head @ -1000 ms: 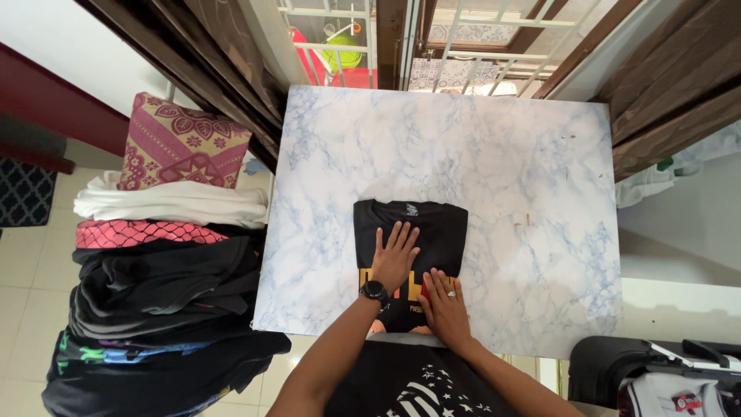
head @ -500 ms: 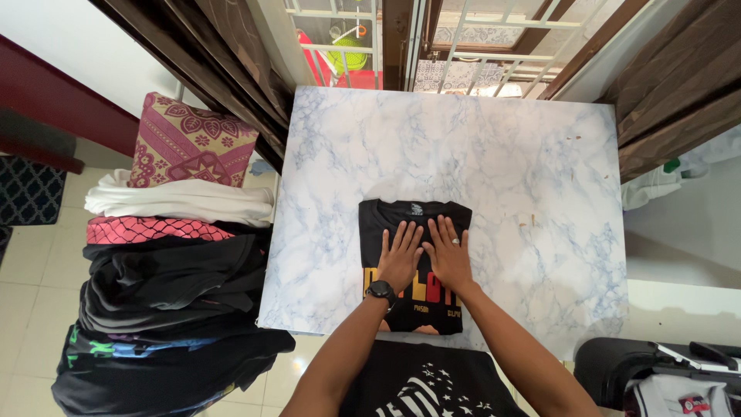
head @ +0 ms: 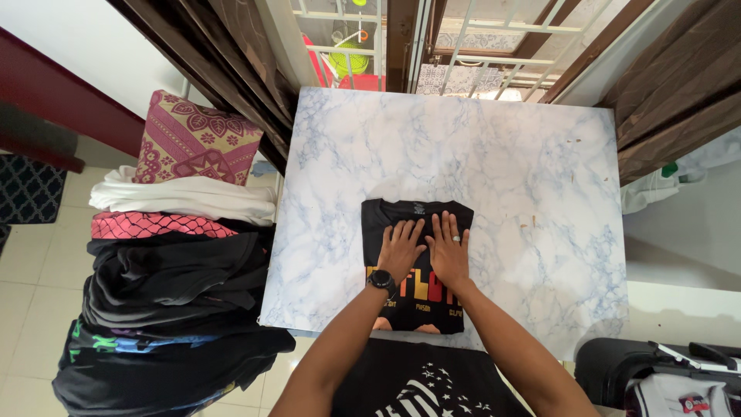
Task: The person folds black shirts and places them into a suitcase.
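Both the left hand (head: 401,251) and the right hand (head: 448,251) lie flat, fingers spread and grasping nothing, side by side on the folded black printed T-shirt (head: 417,266), whose long axis runs away from the person across the blue-veined white marble-patterned tabletop (head: 525,177).

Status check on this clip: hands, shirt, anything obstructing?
Left hand and right hand flat, side by side on the folded black T-shirt. Shirt lies on the marble-patterned table. Nothing obstructing; clothes pile sits off-table, left.
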